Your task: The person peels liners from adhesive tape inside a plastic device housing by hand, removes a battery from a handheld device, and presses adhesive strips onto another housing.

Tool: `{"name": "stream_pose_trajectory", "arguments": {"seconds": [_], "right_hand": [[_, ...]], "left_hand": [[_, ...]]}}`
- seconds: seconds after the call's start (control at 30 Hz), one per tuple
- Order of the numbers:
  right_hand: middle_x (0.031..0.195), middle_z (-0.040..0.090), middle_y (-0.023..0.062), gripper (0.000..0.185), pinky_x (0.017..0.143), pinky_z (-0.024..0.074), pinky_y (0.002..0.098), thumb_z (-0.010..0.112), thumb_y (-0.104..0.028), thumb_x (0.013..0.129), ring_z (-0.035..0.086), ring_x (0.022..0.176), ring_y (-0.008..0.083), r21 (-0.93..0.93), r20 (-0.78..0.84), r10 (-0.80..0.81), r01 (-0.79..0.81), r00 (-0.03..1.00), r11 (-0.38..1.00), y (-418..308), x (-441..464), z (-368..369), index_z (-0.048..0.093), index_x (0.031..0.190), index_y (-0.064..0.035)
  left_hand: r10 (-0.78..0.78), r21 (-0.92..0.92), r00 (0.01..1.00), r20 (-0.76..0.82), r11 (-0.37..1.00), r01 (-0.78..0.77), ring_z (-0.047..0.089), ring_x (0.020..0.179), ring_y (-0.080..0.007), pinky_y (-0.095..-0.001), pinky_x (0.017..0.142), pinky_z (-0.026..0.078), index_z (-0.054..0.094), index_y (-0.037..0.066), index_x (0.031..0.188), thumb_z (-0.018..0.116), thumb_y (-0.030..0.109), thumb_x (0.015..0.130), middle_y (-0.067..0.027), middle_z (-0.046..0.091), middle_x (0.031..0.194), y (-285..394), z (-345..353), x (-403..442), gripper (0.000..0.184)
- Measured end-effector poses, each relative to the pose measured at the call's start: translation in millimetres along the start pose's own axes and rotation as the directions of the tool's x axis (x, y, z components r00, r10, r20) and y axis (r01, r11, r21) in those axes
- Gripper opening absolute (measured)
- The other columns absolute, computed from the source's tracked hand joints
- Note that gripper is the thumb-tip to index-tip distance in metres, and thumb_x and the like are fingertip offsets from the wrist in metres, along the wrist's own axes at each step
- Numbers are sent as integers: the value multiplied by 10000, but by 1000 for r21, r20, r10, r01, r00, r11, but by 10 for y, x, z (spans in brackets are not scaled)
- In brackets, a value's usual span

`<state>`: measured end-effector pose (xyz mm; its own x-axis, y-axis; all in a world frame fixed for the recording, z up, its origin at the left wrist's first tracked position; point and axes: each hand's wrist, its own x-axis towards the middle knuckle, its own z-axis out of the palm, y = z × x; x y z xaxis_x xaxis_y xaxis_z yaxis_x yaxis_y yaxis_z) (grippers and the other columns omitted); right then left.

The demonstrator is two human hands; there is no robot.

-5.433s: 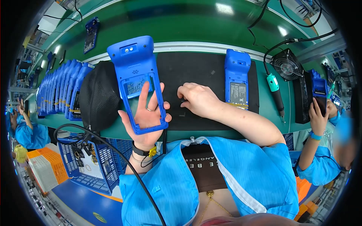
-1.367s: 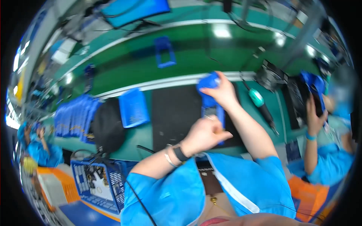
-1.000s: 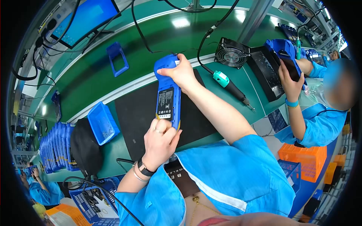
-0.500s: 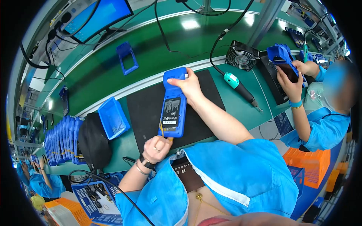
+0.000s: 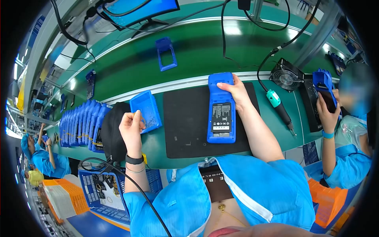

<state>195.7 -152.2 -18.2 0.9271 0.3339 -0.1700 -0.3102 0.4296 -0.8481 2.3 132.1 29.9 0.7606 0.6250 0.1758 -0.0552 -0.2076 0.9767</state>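
Partly hidden, the right hand (image 5: 237,93) grips the blue device (image 5: 222,110).

From my one view, worn on the head, I look forward and steeply down at close range, the black mat (image 5: 185,118) near centre.

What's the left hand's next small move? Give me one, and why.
Probably lower the left hand toward the small pieces in the blue tray: its fingers are beside them, while the right hand holds the blue device over the black mat.
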Motion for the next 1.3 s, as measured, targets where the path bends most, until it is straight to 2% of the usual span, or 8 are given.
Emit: {"name": "stream_pose_trajectory", "arguments": {"seconds": [0.37,0.7,0.8,0.83,0.87,0.9,1.07,1.3], "right_hand": [[961,631,101,500,665,559,319,718,-45,727,644,774,199,-60,74,37,-33,997,998,19,77,-140,506,1179,-22],[969,637,109,438,672,564,330,687,-101,777,648,776,206,-52,147,121,-115,982,992,109,51,45,515,1173,-30],[1005,632,93,511,753,534,319,712,-90,740,632,854,187,-174,98,3,15,995,985,46,-16,-2,512,1206,-28],[1028,621,92,537,766,526,316,721,-85,723,625,869,184,-168,40,-33,39,999,985,-242,-425,423,508,1212,-27],[1037,615,92,568,766,527,322,729,-60,705,623,876,189,-128,32,-15,19,999,992,-137,-266,264,497,1222,-22],[1033,613,99,579,770,528,333,736,-30,691,623,878,196,-32,81,-39,42,996,999,-10,-130,126,491,1216,-18],[1028,603,129,636,758,552,352,750,15,667,635,884,226,26,171,-111,108,979,994,-187,-205,239,441,1224,0],[1069,583,117,708,826,519,351,774,-6,620,601,963,198,-79,476,92,-61,875,995,-265,-179,505,431,1239,1]], "left_hand": [[-496,-24,828,262,854,520,479,528,-64,-205,466,356,586,23,811,593,105,872,-10,558,652,-51,-857,-1212,102],[-407,-307,317,-857,896,321,470,543,-113,-246,492,429,626,61,849,655,240,815,-6,528,669,-1182,-3724,-2075,185],[-159,566,691,-705,461,684,604,902,-233,-370,744,508,617,102,1137,654,200,797,-67,644,1011,-2092,-5160,-2390,355],[-62,909,907,-416,1,417,615,892,-317,-405,823,479,626,122,1130,680,35,664,-179,657,955,-1922,-4951,-2372,477],[-95,542,686,-722,538,645,622,889,-331,-403,773,487,662,107,1073,631,116,741,-176,664,925,-2067,-4872,-2202,333],[138,822,811,-568,151,550,638,803,-299,-393,705,488,683,43,1003,570,203,826,-152,675,853,-2316,-4864,-2194,264],[-604,273,797,-2,766,582,603,660,-122,-232,534,459,617,33,964,556,168,867,-48,632,787,-735,-1994,-1720,178],[-54,-229,869,492,955,190,484,1182,-245,-370,960,416,312,21,1385,663,189,828,-142,426,1353,271,238,-830,680]]}}
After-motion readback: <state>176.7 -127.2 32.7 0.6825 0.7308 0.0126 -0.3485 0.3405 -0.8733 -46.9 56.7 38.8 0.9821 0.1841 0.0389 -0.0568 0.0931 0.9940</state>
